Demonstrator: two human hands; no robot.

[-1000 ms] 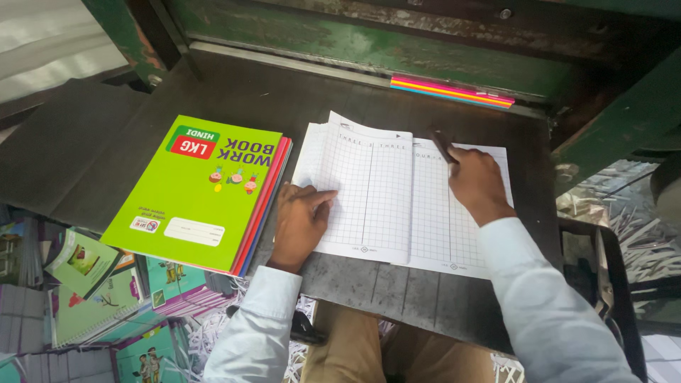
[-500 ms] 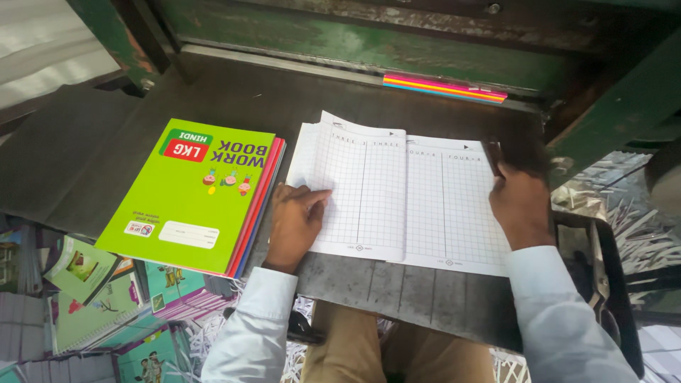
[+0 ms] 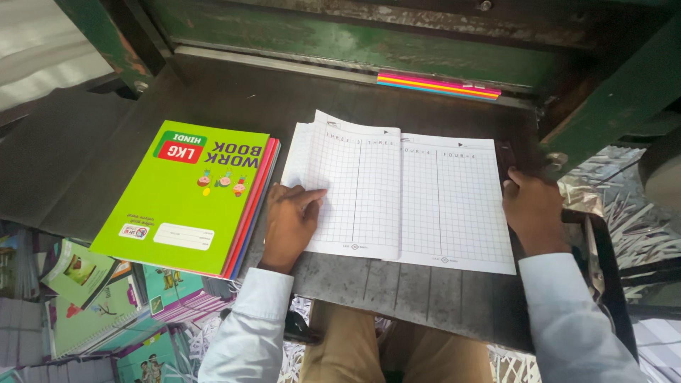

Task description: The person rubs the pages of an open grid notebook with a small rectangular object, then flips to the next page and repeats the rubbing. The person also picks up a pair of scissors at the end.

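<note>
1. Gridded sheets [image 3: 401,195]: a stack of white pages ruled in small squares lies flat on the dark metal counter [image 3: 142,99], near its front edge, roughly at centre. The top-left corner of the stack is fanned, showing several page edges.
2. Lower left, below the counter edge: more books [image 3: 78,284] with coloured covers are stacked, partly hidden.
3. Workbooks [image 3: 188,195]: a pile with a bright green cover on top lies just beside the gridded sheets, to their left, slightly tilted. Red, pink and blue edges show along its right side.
4. Left hand [image 3: 287,223]: it rests palm down on the counter, fingers bent, with the fingertips pressing on the left margin of the gridded sheets. The grip is not closed around anything; it presses rather than holds.
5. Coloured strip [image 3: 438,86]: a thin stack of pink, yellow and blue edges lies at the back of the counter against the green machine frame [image 3: 397,46], well apart from the sheets.
6. Right hand [image 3: 532,209]: it sits at the right edge of the gridded sheets, fingers curled over a dark part at the counter's side. Whether the grip clasps that part or the paper edge cannot be told.
</note>
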